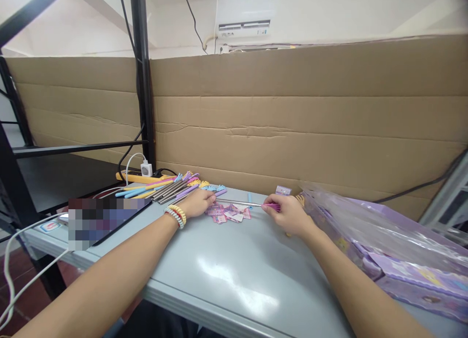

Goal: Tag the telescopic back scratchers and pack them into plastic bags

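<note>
Pixelated screen [109, 218], purple box [424, 287] cut off right, cards [231, 212] illegible

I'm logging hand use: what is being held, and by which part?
The right grip holds a thin silver metallic rod by its magenta end; the left grip is at the rod's other end, but whether it pinches it cannot be told.

Glossy grey table [183, 265], piled colourful sticks [168, 189], pink paper slips [230, 212], purple box [417, 284]
</note>
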A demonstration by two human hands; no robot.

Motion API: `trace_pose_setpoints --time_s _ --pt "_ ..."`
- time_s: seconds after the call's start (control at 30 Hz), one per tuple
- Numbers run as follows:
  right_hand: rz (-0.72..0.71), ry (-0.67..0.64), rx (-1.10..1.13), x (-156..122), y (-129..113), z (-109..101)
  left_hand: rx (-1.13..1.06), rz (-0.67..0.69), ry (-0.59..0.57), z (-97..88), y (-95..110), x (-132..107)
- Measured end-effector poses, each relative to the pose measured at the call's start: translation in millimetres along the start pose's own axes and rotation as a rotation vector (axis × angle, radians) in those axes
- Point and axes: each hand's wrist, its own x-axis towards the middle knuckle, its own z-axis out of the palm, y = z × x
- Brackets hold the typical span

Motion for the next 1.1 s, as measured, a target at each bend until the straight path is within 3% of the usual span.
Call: trace_pose_setpoints --time_s 0.33,0.57,1.1 --pt "-0.004 -0.029 0.018 -0.1 -1.8 0.2 0.021 0.033 0.108 0.7 -1.7 3.1" --pt "0.015 -0.083 0.046 -0.6 -3.0 -2.9 0.015 0.041 0.056 -0.7 0.1 1.2" --pt "-0.062 -0.056 -0.007 -1.7 0.1 1.0 -0.088 0.001 -0.062 3.9 -9.8 2.4"
